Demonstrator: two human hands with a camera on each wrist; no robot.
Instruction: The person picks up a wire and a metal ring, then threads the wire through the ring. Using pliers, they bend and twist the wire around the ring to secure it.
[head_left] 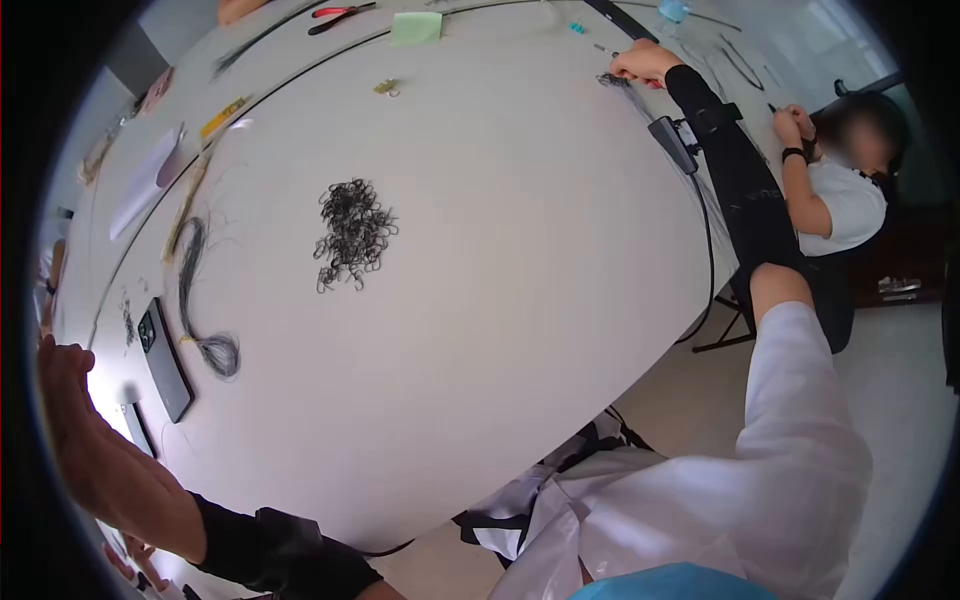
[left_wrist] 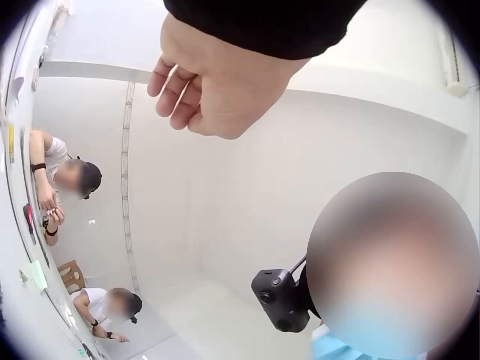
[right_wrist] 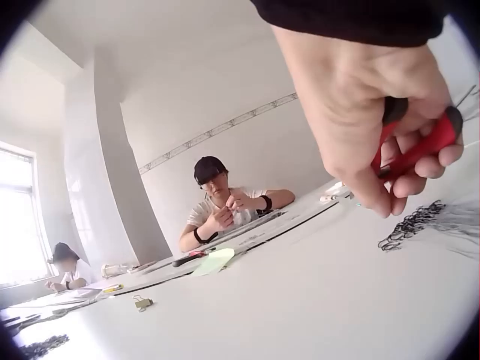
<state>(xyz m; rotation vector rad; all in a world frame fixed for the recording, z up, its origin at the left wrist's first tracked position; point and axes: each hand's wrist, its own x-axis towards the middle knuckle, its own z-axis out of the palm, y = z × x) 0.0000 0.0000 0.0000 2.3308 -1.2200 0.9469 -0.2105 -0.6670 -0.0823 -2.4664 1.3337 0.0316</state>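
Observation:
My right hand is at the far right of the table, its fingers curled round red-and-black handled pliers; their tips are hidden. Just below that hand, in the right wrist view, lies a bunch of small dark hooks with fine pale strands trailing from it. A loose pile of similar dark hooks sits mid-table. My left hand is raised at the left edge of the head view, fingers loosely bent, with nothing in it. Below it on the table is a dark phone.
A tied hank of grey strands lies beside the phone. Farther back are a binder clip, a green note, another pair of pliers and a yellow cutter. A person sits close on the right.

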